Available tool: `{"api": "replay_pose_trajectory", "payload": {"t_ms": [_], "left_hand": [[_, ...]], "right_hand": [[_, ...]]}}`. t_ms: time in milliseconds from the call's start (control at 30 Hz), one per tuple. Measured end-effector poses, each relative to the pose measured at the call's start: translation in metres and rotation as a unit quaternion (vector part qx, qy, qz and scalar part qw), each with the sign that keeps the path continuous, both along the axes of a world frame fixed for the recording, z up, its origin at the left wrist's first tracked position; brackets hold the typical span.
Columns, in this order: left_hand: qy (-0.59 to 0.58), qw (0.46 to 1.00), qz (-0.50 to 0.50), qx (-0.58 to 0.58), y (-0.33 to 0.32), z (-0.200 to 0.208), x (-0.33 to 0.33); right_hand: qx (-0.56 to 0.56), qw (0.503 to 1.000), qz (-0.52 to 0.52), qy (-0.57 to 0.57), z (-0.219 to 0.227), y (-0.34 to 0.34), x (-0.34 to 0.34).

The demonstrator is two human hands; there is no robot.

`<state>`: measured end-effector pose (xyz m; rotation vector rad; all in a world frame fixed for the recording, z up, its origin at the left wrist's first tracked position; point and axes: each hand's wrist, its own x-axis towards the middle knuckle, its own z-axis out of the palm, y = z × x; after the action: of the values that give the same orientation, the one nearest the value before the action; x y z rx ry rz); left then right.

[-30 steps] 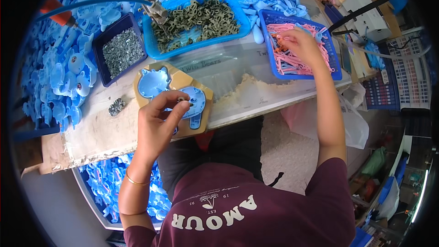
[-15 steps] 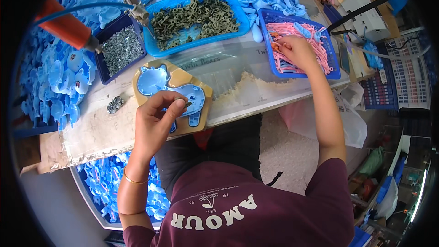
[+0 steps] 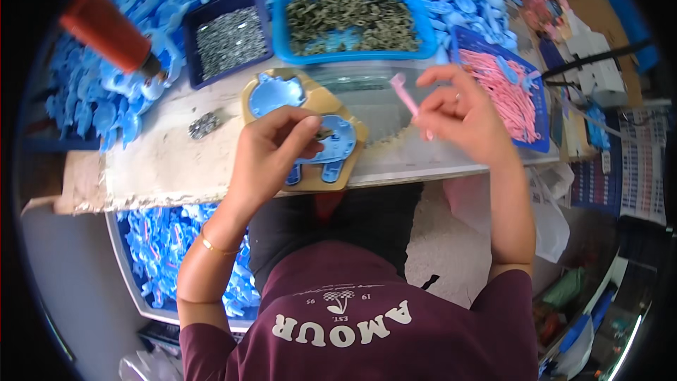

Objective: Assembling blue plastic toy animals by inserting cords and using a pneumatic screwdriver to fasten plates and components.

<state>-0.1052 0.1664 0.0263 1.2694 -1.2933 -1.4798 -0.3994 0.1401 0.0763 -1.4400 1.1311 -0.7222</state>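
Note:
My right hand (image 3: pixel 469 116) is raised over the bench, pinching a thin pink plastic stick (image 3: pixel 403 94) with a cupped end. Thumb and fingertips of my left hand (image 3: pixel 271 147) are closed on a small olive-green plastic part (image 3: pixel 324 132), mostly covered by the fingers. Beneath that hand lies a light-blue toy shell half (image 3: pixel 277 93), hollow side up, with a rounded head and legs. It rests in a tan fixture block (image 3: pixel 357 118); my left hand hides part of both.
Behind stand a bright-blue basket (image 3: pixel 281 42) of olive-green parts and a dark tray (image 3: pixel 192 53) of screws. A blue basket (image 3: pixel 543 116) of pink sticks is at right. A screw pile (image 3: pixel 204 125) lies left. An orange-red tool (image 3: pixel 106 28) hangs upper left.
My right hand has left the pink-stick basket and come leftward, carrying a pink stick. My left hand stays over the toy shell with its small part. The whole view has shifted.

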Motion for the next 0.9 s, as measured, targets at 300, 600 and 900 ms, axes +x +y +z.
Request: {"api": "replay_pose_trajectory", "payload": {"t_ms": [300, 600, 900], "left_hand": [[0.048, 0.998, 0.011, 0.036, 0.002, -0.001, 0.006], [-0.009, 0.999, 0.025, -0.036, 0.008, -0.003, 0.003], [0.049, 0.997, -0.053, 0.037, 0.006, 0.000, 0.019]], "right_hand": [[-0.008, 0.993, 0.118, 0.021, -0.023, 0.009, 0.064], [-0.007, 0.999, 0.051, 0.006, -0.031, 0.014, 0.072], [-0.166, 0.971, 0.163, 0.053, -0.027, 0.007, 0.081]]}}
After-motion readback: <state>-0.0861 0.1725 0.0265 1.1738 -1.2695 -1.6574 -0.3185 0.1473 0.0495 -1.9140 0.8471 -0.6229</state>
